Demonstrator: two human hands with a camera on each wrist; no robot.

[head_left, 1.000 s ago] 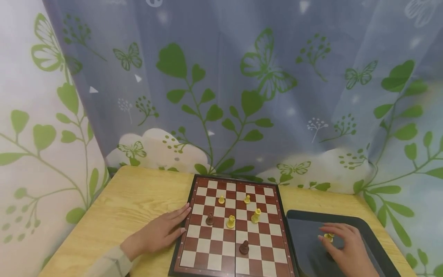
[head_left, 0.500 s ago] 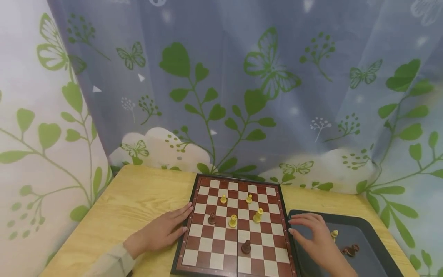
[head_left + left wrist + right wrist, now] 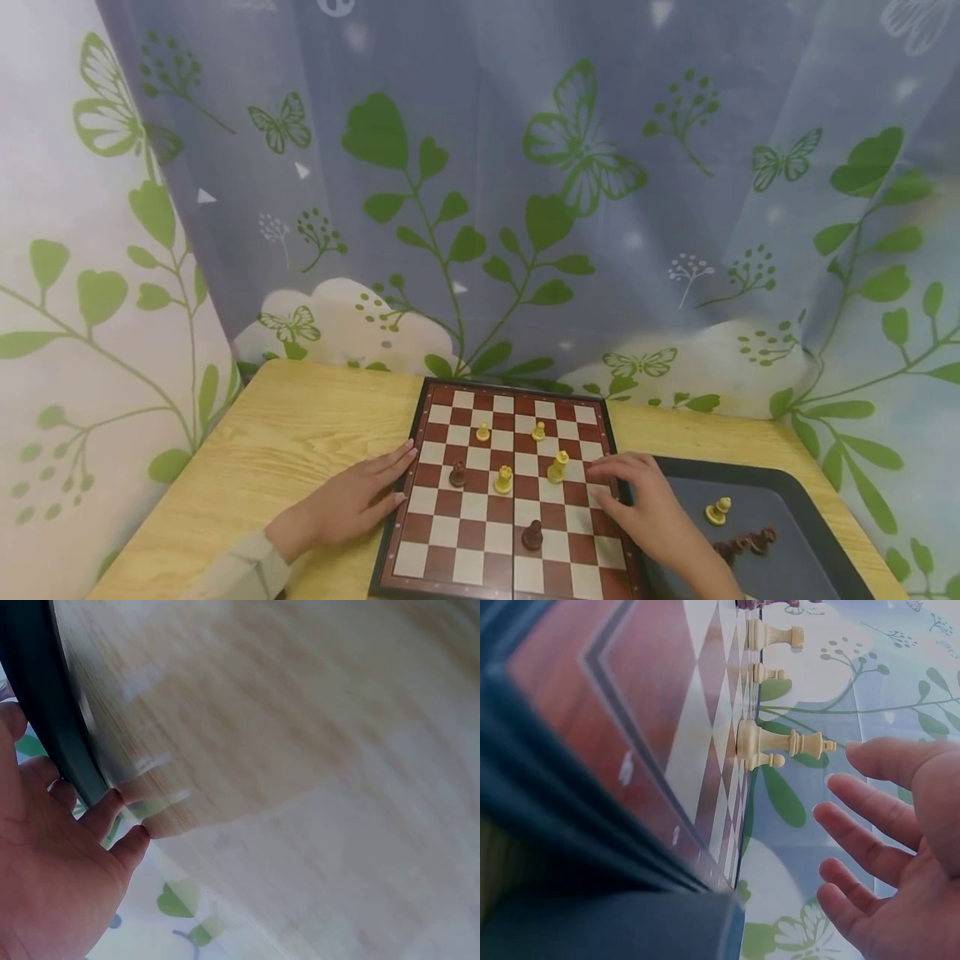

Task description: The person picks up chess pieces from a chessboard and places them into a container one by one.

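The left hand (image 3: 337,506) rests with extended fingers against the left edge of the chessboard (image 3: 470,533); in the left wrist view that hand (image 3: 67,862) touches the dark board side. Over the board's right edge, the right hand (image 3: 656,508) reaches with parted, empty fingers, just right of the tall yellow king (image 3: 557,467). The right wrist view shows the hand (image 3: 907,847) with spread fingers near the upright king (image 3: 787,741). Also standing on the board are a yellow rook (image 3: 503,479), two yellow pawns (image 3: 483,432) (image 3: 538,431), and two dark pieces (image 3: 457,474) (image 3: 532,535).
Right of the board, a dark tray (image 3: 780,483) holds a yellow pawn (image 3: 717,511) and dark pieces lying on their sides (image 3: 762,541). A wooden table (image 3: 322,408) lies underneath, with a patterned curtain (image 3: 480,208) behind.
The right hand has moved left from the tray to over the board's right edge, leaving the yellow piece it was at in the tray. The left hand has stayed at the board's edge.
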